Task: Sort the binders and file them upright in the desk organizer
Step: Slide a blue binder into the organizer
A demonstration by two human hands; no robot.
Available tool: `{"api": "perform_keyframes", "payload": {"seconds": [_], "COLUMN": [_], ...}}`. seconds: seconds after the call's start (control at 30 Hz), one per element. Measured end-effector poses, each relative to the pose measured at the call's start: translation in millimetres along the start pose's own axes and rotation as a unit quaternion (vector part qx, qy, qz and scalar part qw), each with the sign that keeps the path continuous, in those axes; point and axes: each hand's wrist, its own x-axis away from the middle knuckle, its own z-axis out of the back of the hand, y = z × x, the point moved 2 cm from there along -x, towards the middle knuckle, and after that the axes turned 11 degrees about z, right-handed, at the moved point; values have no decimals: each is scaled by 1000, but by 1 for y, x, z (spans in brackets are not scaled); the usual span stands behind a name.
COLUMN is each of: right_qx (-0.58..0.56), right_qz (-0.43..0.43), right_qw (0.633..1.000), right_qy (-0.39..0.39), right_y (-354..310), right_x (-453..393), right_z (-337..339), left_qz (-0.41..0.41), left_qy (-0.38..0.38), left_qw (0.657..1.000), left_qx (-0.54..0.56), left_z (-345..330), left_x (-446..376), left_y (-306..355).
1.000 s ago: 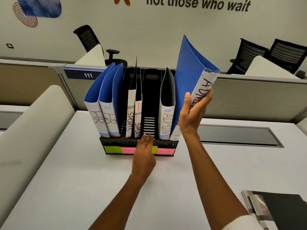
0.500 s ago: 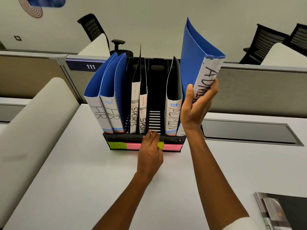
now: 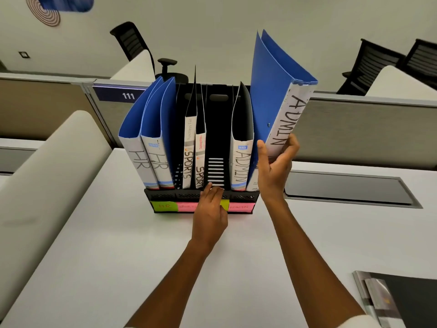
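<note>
A black desk organizer [image 3: 163,194] stands on the white desk with colored labels on its front lip. Two blue HR binders [image 3: 151,129] fill its left slots. Two thin SPORTS files [image 3: 190,147] stand in the middle, and a black ADMIN binder [image 3: 241,143] stands to their right. My right hand [image 3: 272,169] grips a blue ADMIN binder [image 3: 272,91] by its spine; the binder leans right, its bottom in the rightmost slot. My left hand [image 3: 210,209] rests flat on the organizer's front edge with fingers straight.
A black binder with a metal clip [image 3: 402,301] lies at the desk's lower right corner. A grey cable hatch [image 3: 350,188] is set into the desk right of the organizer. A partition with plate 111 [image 3: 120,94] runs behind; office chairs [image 3: 132,43] stand beyond.
The view has shifted downward and closer. The blue ADMIN binder stays tilted in my right hand, its bottom a little deeper in the rightmost slot. My left hand stays on the organizer's front.
</note>
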Motion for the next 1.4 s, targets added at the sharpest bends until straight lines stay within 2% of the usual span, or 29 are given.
{"api": "perform_keyframes", "payload": {"seconds": [0.13,0.27,0.4,0.67,0.87,1.0,1.1,1.13,1.27,1.33,1.4], "right_qx": [11,72,134,206,211,231,276,273,143,87,81], "right_qz": [-108,-171,-182,-151,-150,-174,-146,-138,-90,-33,46], "right_qw": [985,946,920,914,921,900,864,864,937,967,980], "right_qy": [-131,-267,-321,-316,-290,-326,-395,-401,-305,-237,-176], "right_y": [22,47,61,67,66,65,58,53,2,-31,-63], "right_x": [29,43,47,56,60,49,33,28,-5,-30,-58], "right_z": [27,51,56,51,48,53,55,55,40,33,30], "left_qz": [-4,-4,-5,-1,-7,-10,-13,-15,-16,-16,-15], "left_qy": [-11,-33,-51,-49,-51,-59,-63,-64,-70,-78,-84], "left_qw": [1000,998,995,996,996,996,996,996,995,994,993], "left_qx": [-18,-59,-91,-78,-78,-69,-67,-67,-74,-78,-83], "left_z": [3,4,4,3,1,2,3,4,4,4,4], "left_x": [-1,-1,-1,-3,-3,-4,-5,-4,-5,-5,-6], "left_y": [3,9,12,11,11,8,7,6,5,4,3]}}
